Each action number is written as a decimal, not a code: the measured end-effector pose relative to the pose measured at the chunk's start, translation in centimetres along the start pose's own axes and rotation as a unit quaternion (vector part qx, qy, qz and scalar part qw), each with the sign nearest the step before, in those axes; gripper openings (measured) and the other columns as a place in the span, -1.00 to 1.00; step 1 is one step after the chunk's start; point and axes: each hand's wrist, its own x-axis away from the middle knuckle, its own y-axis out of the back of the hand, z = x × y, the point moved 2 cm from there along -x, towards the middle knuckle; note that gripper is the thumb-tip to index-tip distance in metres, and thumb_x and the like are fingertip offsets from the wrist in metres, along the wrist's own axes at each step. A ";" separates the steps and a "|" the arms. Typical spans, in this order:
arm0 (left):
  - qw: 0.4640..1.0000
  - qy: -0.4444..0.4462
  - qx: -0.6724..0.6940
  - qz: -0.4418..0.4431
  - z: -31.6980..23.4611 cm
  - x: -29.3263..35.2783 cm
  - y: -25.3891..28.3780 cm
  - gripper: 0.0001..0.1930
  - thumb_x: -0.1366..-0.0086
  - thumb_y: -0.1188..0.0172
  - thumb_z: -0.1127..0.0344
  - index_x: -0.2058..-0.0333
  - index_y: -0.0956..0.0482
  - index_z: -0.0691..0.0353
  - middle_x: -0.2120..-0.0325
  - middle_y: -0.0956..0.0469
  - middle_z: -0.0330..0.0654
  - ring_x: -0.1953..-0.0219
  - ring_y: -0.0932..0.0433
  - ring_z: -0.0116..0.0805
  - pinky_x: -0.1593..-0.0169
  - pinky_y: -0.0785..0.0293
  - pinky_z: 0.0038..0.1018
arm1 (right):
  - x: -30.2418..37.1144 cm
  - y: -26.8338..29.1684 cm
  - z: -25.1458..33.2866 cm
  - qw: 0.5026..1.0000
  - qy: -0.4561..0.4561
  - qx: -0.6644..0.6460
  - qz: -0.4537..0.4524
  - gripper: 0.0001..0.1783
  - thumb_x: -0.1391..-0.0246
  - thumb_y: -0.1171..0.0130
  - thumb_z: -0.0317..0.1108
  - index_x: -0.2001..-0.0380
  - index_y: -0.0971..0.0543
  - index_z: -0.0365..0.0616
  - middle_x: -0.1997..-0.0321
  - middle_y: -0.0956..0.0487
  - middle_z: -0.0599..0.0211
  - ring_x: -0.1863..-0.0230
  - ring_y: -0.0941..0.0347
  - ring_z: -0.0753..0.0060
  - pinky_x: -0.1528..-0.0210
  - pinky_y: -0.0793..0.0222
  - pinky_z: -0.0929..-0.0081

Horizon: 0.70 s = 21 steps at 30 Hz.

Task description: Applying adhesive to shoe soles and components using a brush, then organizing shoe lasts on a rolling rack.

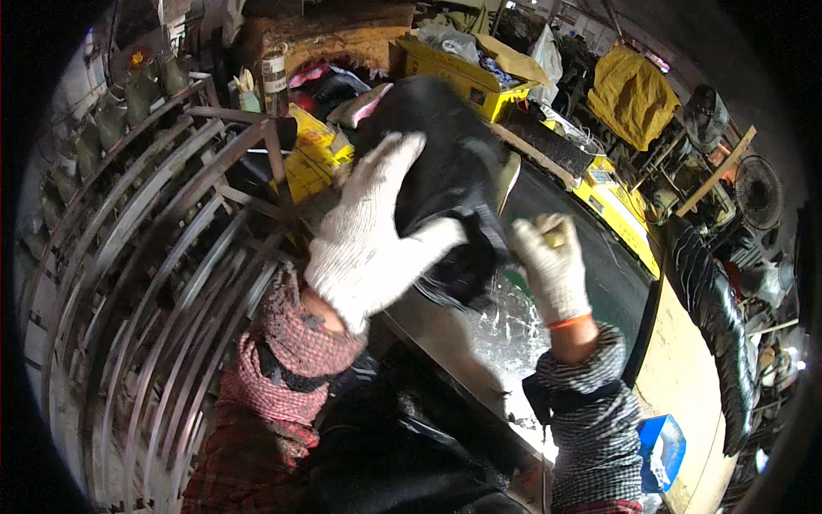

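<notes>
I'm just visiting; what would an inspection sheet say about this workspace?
Surface: dark bench; white-streaked patch nearer the camera.
Job's things: black item, glossy, blurred.
Clutter: filled yellow box beyond; blue box at lower right.
Grip: left hand gloved, spread at the black item, contact unclear; right hand gloved, curled, contents unclear.
Cables: too indistinct to tell.
Surroundings: curved metal rack left; fan right.

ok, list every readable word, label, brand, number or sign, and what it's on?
None I can quote.
Can: label, too small to read.
Top yellow box: dark print-like marks, too blurred.
Yellow panel by the right hand: small marks, too small.
Black item: no text visible.
</notes>
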 end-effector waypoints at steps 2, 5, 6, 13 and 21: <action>0.964 0.056 -0.247 0.086 4.4 0.5 -0.4 -0.26 -0.08 -0.28 0.33 -0.25 -0.20 0.19 -0.27 -0.18 0.00 -0.31 -0.12 0.06 -0.36 -0.06 -0.26 | 1.7 -1.2 -2.1 0.987 0.042 0.141 0.061 -0.67 -0.07 -0.29 -0.35 0.45 -0.29 -0.16 0.45 -0.38 0.44 0.45 -0.29 0.63 0.35 -0.31 0.63; 0.971 0.061 -0.206 0.104 14.3 0.2 -1.7 -0.47 -0.20 -0.05 0.41 -0.19 -0.29 0.19 -0.21 -0.27 0.02 -0.26 -0.24 -0.03 -0.33 -0.12 -0.29 | 7.8 1.3 -1.0 0.987 -0.066 0.106 0.103 -0.79 -0.22 -0.10 -0.31 0.21 -0.42 -0.24 0.43 -0.48 0.40 0.43 -0.41 0.63 0.41 -0.36 0.63; 0.972 0.045 -0.200 0.114 14.1 -1.0 -0.2 -0.49 -0.21 -0.04 0.38 -0.17 -0.31 0.22 -0.19 -0.31 0.03 -0.24 -0.27 -0.06 -0.31 -0.15 -0.30 | 10.0 3.4 -0.4 0.988 -0.105 0.068 0.093 -0.76 -0.24 -0.07 -0.31 0.17 -0.41 -0.29 0.43 -0.54 0.30 0.42 -0.49 0.52 0.37 -0.42 0.59; 0.928 0.071 -0.325 0.169 12.3 -5.5 1.6 -0.53 -0.26 0.03 0.28 -0.14 -0.34 0.26 -0.10 -0.40 0.08 -0.16 -0.36 -0.03 -0.26 -0.23 -0.28 | 22.1 11.8 1.5 0.975 -0.085 0.145 -0.142 -0.78 -0.22 -0.02 -0.48 0.09 -0.48 -0.30 0.25 -0.54 0.38 0.33 -0.39 0.67 0.31 -0.32 0.70; 0.947 0.146 0.258 -0.127 4.5 -0.6 9.1 -0.58 -0.29 0.03 0.38 -0.12 -0.38 0.32 0.00 -0.48 0.00 0.00 -0.50 -0.26 -0.08 -0.42 -0.38 | 32.3 23.0 5.8 0.869 0.014 0.329 -0.370 -0.67 -0.21 -0.09 -0.32 0.09 -0.54 -0.39 0.15 -0.58 0.16 0.23 -0.49 0.46 0.23 -0.46 0.55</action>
